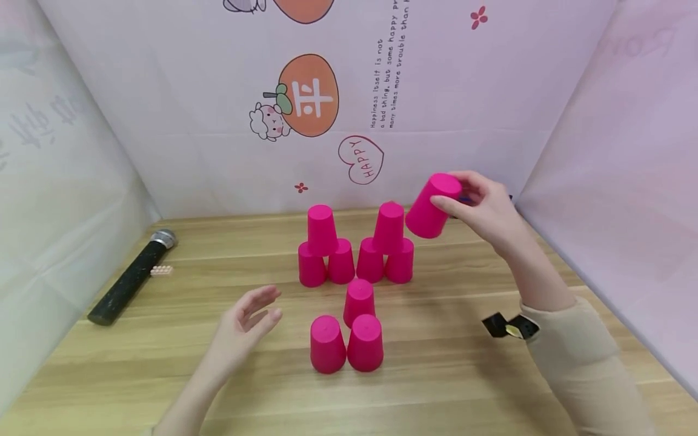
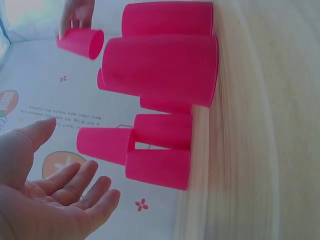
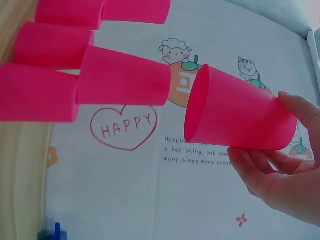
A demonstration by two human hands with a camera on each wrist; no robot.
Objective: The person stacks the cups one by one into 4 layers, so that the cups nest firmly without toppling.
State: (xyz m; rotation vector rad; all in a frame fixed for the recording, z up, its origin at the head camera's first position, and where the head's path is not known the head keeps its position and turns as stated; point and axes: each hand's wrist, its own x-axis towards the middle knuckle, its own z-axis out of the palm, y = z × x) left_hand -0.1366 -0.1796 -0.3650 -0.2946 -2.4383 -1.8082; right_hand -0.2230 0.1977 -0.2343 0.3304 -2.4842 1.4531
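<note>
A pink cup (image 1: pixel 426 212) hangs tilted in the air, rim down, pinched near its base by my right hand (image 1: pixel 485 206). Just left of it stand two small stacks at the back, each a pair of upturned cups with one upturned cup on top; the right top cup (image 1: pixel 389 227) is closest to the held one. The left top cup (image 1: pixel 322 230) sits across its own pair. Nearer me, three upturned cups (image 1: pixel 327 345) form a close group on the table. My left hand (image 1: pixel 245 324) hovers to their left, fingers spread and loosely bent, touching nothing.
A black microphone (image 1: pixel 133 275) lies on the left of the wooden table (image 1: pixel 245 387), with a small pale pink block (image 1: pixel 162 270) beside it. White printed cloth (image 1: pixel 218 121) walls the back and both sides. Something blue (image 3: pixel 57 232) shows low in the right wrist view.
</note>
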